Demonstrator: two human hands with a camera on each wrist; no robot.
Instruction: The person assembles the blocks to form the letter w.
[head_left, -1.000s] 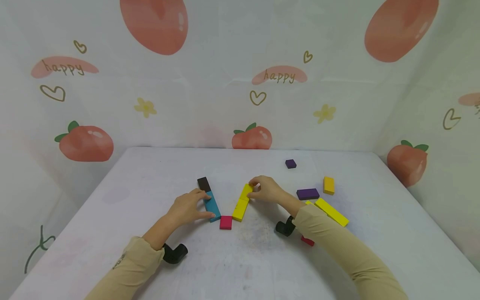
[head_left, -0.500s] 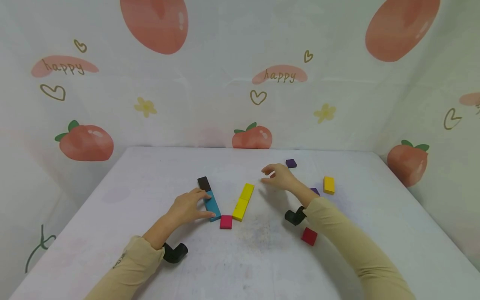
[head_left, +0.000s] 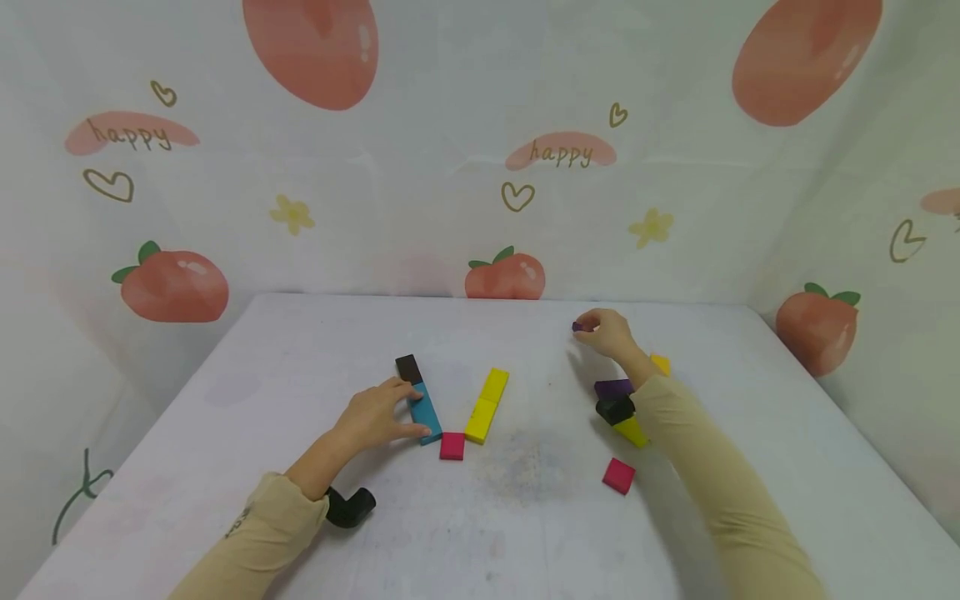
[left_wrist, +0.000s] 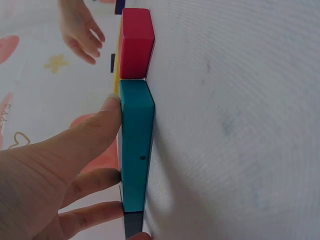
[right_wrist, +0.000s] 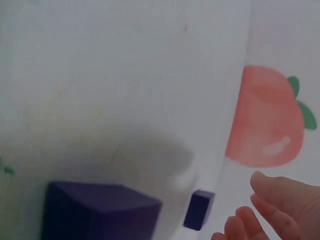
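Observation:
My left hand [head_left: 378, 412] rests its thumb and fingertips on a blue block [head_left: 424, 415]. In the left wrist view, the thumb touches one end of this blue block [left_wrist: 136, 150]; the fingers lie toward the other. A black block [head_left: 408, 368] continues its line, and a red block [head_left: 452, 446] sits at its near end. Two yellow blocks [head_left: 487, 404] slant away from the red one. My right hand [head_left: 607, 333] reaches a small purple block [head_left: 577, 327], partly hiding it. The right wrist view shows the thumb and fingers apart, just beside that purple block [right_wrist: 199, 210].
Right of centre lie a longer purple block [head_left: 613, 389], a partly covered yellow block [head_left: 632, 432] and an orange-yellow block [head_left: 660, 363]. Another red block [head_left: 618, 476] lies nearer. Black wrist devices [head_left: 351, 507] stick out from both sleeves. A patterned cloth stands behind the table.
My right hand has left the upper yellow block and moved back and to the right, to the small purple block. The left hand has stayed on the blue block.

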